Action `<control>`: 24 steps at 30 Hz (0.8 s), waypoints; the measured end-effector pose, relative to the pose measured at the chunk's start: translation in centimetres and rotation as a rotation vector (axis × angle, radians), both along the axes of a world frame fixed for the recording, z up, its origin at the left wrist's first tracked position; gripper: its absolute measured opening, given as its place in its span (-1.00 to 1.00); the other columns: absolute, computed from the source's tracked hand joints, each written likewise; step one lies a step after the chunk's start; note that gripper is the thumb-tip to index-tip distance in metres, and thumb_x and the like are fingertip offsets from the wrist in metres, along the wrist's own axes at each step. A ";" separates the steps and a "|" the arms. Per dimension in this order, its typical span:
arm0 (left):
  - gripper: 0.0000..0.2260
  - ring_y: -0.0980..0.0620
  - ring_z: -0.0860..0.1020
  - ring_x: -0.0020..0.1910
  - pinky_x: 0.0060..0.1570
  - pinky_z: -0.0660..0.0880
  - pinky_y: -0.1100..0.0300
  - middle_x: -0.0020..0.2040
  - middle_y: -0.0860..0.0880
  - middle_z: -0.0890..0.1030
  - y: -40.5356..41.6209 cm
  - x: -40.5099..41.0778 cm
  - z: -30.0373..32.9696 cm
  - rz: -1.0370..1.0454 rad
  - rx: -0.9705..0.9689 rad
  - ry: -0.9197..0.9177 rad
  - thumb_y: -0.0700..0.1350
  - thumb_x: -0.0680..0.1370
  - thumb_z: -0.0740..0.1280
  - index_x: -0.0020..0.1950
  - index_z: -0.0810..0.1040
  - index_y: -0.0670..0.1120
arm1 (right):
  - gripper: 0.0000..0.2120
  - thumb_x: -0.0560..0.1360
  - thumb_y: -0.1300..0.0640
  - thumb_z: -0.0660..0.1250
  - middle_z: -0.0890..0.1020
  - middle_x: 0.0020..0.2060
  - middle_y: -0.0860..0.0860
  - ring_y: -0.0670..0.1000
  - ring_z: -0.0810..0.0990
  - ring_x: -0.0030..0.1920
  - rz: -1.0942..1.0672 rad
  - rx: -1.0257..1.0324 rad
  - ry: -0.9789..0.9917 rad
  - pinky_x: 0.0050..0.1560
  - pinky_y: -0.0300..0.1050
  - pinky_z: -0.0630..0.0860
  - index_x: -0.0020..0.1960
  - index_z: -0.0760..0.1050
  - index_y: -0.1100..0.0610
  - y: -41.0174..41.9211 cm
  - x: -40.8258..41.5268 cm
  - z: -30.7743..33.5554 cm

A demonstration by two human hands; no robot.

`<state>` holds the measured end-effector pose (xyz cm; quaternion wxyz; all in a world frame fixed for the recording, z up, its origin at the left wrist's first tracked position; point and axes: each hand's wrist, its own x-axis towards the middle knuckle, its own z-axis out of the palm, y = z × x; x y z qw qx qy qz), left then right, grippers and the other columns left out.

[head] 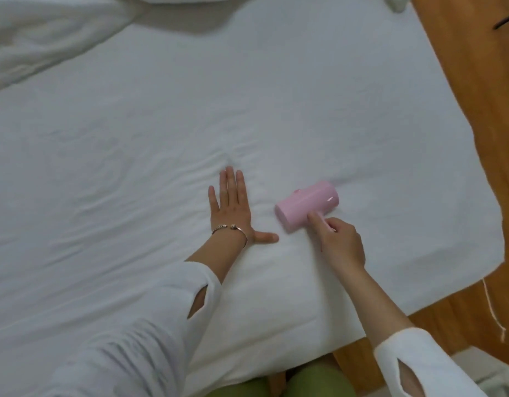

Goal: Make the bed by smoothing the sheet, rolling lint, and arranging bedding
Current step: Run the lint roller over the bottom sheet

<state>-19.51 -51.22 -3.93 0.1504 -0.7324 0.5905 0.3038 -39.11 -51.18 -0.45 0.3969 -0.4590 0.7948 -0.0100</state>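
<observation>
From the head camera, a white sheet (247, 110) covered the bed, its cloth matte and soft, mostly flat but creased in shallow ripples ahead of and to the left of the hands. The left hand (233, 207) lay released, palm down on the sheet, fingers straight and close together, thumb stretched out to the side. A thin metal bangle (230, 229) with two beaded ends circled that wrist, and a white sleeve (150, 316) with a slit opening covered the forearm.

Just to the right, apart from the left hand, a pink lint roller (307, 206) rested on the sheet: a smooth, glossy plastic cylinder lying on its side. The right hand (340, 239) grasped its handle, which was mostly hidden inside the curled fingers, with the forefinger reaching to the cylinder.

A bunched white duvet (41, 38), puffy and deeply folded, was piled at the far left corner of the bed. Warm brown wooden floor (476, 110) ran along the right side, where the sheet's edge hung over and a pale cord (493, 310) dangled. Green trouser knees (319, 382) showed at the bottom edge.
</observation>
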 end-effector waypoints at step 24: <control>0.41 -0.09 -0.53 0.40 0.28 -0.53 -0.10 0.44 -0.14 -0.51 0.2 0.0 -1.4 0.013 -0.038 0.001 0.57 0.04 0.30 0.35 -0.61 -0.13 | -0.53 0.42 -0.35 0.17 0.60 -0.22 -0.02 0.12 0.56 -0.14 0.106 -0.006 -0.034 -0.17 -0.06 0.42 -0.18 0.51 0.06 -5.2 3.2 -0.4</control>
